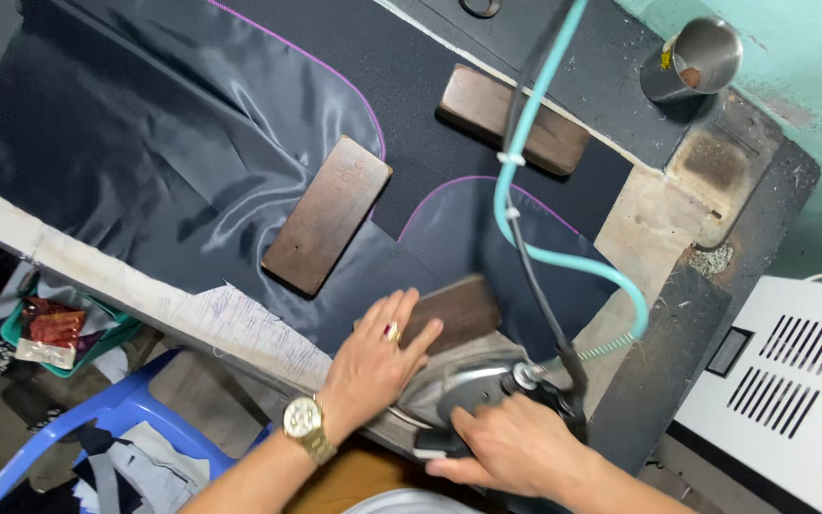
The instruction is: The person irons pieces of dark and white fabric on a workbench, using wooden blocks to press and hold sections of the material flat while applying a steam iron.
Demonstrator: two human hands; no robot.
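Observation:
My right hand [516,445] grips the black handle of a steam iron [473,385] at the near edge of the ironing table. A teal hose [525,143] and a black cord rise from the iron. My left hand [378,357], with a ring and a gold watch, lies flat beside the iron, its fingers resting on a brown wooden block [459,306]. Beneath them spreads dark navy fabric [145,143] with purple chalk lines. Two more wooden blocks, one [327,214] at the middle and another [514,119] farther back, sit on the cloth.
A metal cup [696,59] stands at the table's far right corner by a scorched pad [706,162]. A white vented box [792,381] is at the right. Below left are a blue plastic chair [97,428] with cloth scraps and a green basket [54,333].

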